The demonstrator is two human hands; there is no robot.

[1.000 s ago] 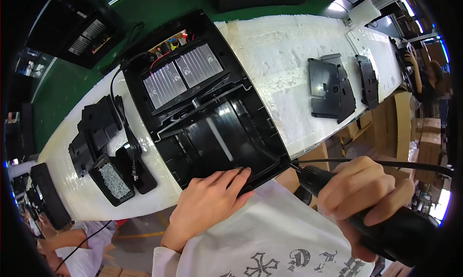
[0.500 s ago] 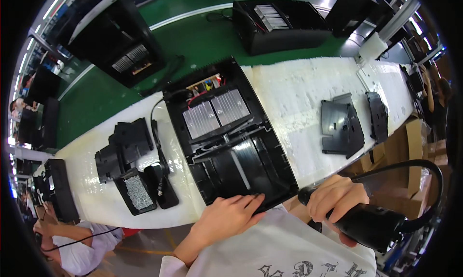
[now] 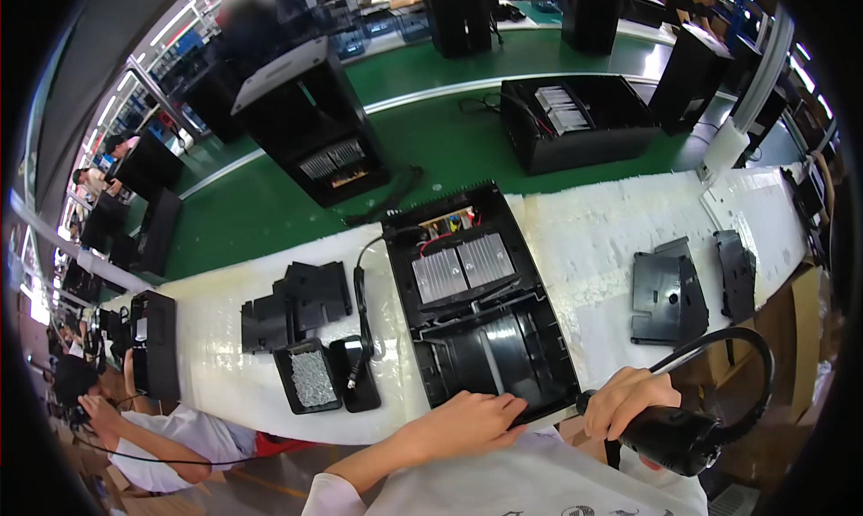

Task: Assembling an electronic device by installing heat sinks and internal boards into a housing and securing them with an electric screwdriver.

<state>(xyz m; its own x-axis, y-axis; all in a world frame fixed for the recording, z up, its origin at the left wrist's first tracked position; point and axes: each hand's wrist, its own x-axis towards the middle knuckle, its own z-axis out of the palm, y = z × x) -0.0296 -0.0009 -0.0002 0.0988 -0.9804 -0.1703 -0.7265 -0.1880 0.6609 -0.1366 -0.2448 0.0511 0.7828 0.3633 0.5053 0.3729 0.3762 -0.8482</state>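
A long black plastic housing [image 3: 562,359] lies lengthwise before me on the white-covered bench. Two silver finned metal blocks [image 3: 463,266] and some wired parts [image 3: 449,221] show in its far half; the near half is a smooth black hollow. My left hand [image 3: 467,423] lies across the near end wall, fingers over the inner side and thumb outside. At the near right corner, my right hand [image 3: 629,401] is wrapped around a black corded electric screwdriver [image 3: 672,437]. Its front end points left, toward the housing; its tip is too small to make out.
Left of the housing lie black plates [image 3: 297,302], a tray of small silver screws [image 3: 312,378] and a cable [image 3: 361,305]. More black panels [image 3: 670,296] lie on the right. Beyond is a green conveyor [image 3: 270,219] with black housings [image 3: 575,125]. A co-worker [image 3: 153,435] sits at left.
The view has shifted, so the bench sits lower and more of the background shows. Both hands keep their places at the housing's near end, the screwdriver still in my right.
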